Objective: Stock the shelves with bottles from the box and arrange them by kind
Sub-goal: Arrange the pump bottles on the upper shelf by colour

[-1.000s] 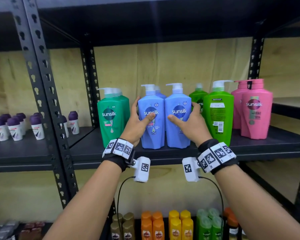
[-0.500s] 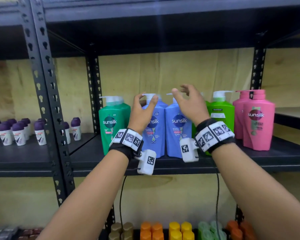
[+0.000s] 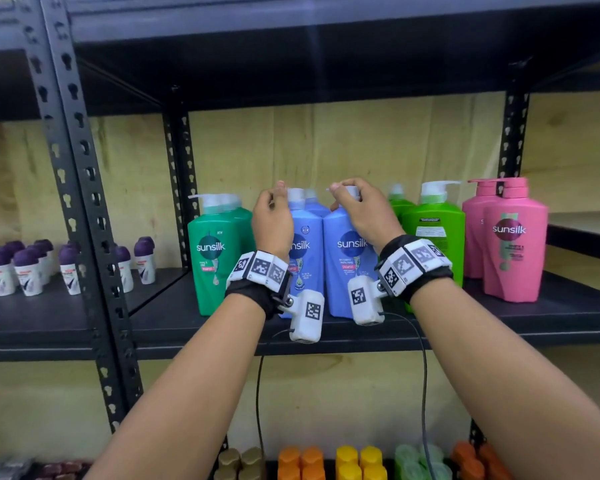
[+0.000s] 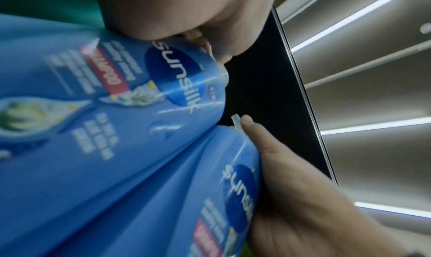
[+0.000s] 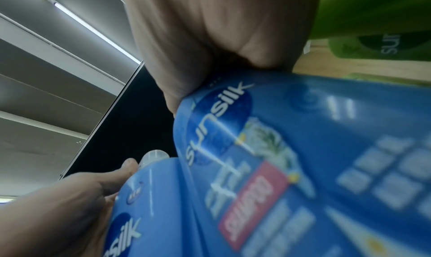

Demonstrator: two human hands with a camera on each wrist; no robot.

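Observation:
Two blue Sunsilk pump bottles stand upright side by side on the black shelf (image 3: 551, 315). My left hand (image 3: 278, 195) curls its fingers round the pump head of the left blue bottle (image 3: 305, 261). My right hand (image 3: 343, 195) grips the pump head of the right blue bottle (image 3: 349, 275). The left wrist view shows the left blue bottle (image 4: 116, 113) close up and my right hand (image 4: 291, 187) with its thumb at the other pump's nozzle. In the right wrist view, the right blue bottle (image 5: 303, 150) fills the frame, and my left hand (image 5: 70, 205) has its thumb by a pump.
Dark green bottles (image 3: 215, 258) stand left of the blue pair, light green bottles (image 3: 433, 237) and pink bottles (image 3: 513, 244) to the right. Small purple-capped bottles (image 3: 25, 268) fill the left bay beyond a slotted post (image 3: 80, 202). Orange and yellow bottles (image 3: 326, 462) sit below.
Both hands have risen from the fronts of the blue bottles to their pump heads and closed there. The bottles have stayed in place.

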